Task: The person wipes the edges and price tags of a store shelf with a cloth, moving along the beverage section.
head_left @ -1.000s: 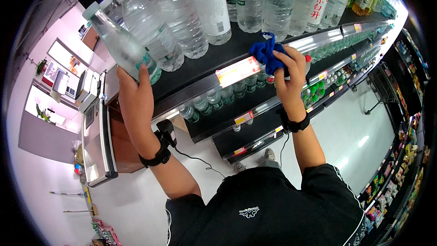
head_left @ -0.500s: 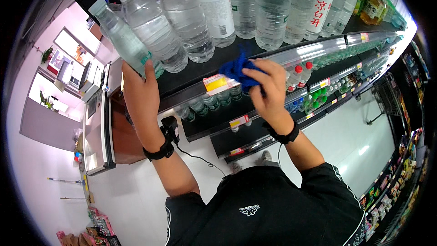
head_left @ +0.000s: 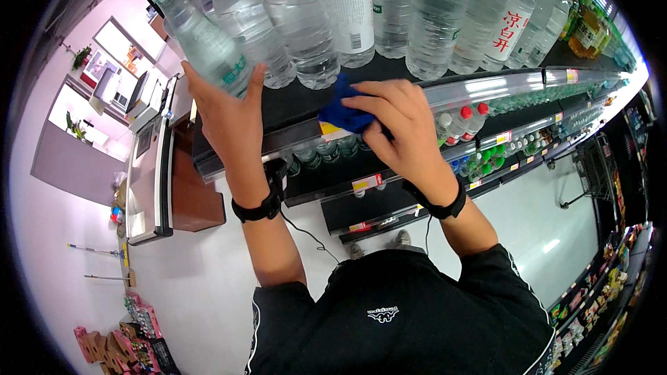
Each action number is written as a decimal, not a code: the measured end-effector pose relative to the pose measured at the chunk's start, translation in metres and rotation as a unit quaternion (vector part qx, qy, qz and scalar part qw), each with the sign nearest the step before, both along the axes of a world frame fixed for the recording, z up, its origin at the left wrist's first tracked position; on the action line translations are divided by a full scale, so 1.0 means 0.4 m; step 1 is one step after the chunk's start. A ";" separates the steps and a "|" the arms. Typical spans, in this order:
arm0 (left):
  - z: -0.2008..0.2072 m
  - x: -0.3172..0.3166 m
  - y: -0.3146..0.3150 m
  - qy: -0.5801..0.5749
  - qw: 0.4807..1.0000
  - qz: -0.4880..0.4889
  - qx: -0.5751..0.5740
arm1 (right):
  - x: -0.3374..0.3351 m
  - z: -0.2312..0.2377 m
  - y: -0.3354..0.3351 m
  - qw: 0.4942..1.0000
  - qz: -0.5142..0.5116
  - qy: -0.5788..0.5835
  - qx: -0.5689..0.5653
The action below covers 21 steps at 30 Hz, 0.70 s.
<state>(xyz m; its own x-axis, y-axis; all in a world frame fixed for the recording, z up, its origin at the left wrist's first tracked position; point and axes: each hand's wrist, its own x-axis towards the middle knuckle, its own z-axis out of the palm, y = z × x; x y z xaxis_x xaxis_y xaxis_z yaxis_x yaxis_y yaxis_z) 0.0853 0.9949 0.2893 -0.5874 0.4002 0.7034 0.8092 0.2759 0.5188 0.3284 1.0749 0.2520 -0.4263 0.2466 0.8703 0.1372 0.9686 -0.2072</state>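
My left hand (head_left: 229, 111) is closed around the lower part of a clear water bottle (head_left: 201, 38) at the left end of the top shelf. That bottle leans to the left, and its base is partly behind my hand. A crumpled blue cloth (head_left: 344, 112) is pinched in the fingers of my right hand (head_left: 403, 125). The cloth lies against the front edge of the shelf (head_left: 292, 101), partly over a yellow price tag (head_left: 328, 130). Behind both hands stands a row of clear bottles (head_left: 302, 28), upright on the black shelf.
Lower shelves hold red-capped bottles (head_left: 458, 125) and green-capped bottles (head_left: 490, 156). A counter (head_left: 149, 191) stands at the left. Cartons (head_left: 114, 347) lie on the floor at lower left. A shopping cart (head_left: 590, 173) and another stocked shelf are at the right. A thin cable (head_left: 309, 235) hangs near my left wrist.
My right hand has moved the blue cloth left along the shelf edge, onto the price tag. My left hand has shifted slightly right and up with the bottle. The whole view has shifted a little.
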 end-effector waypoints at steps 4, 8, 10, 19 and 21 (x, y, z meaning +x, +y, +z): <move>0.000 0.005 0.000 0.005 1.000 0.017 -0.008 | -0.064 0.072 -0.012 0.996 0.036 -0.085 0.018; 0.007 0.011 -0.014 0.003 0.999 0.020 -0.029 | -0.107 0.101 -0.010 0.993 0.010 -0.121 -0.010; 0.006 0.005 -0.021 0.008 0.999 0.019 -0.047 | -0.119 0.103 -0.005 0.995 0.010 -0.095 -0.005; 0.007 -0.006 -0.064 -0.005 0.996 0.022 -0.083 | -0.150 0.122 0.031 0.990 0.034 -0.119 -0.070; 0.003 -0.008 -0.064 0.001 0.997 0.018 -0.078 | -0.156 0.122 0.043 0.989 0.035 -0.116 -0.089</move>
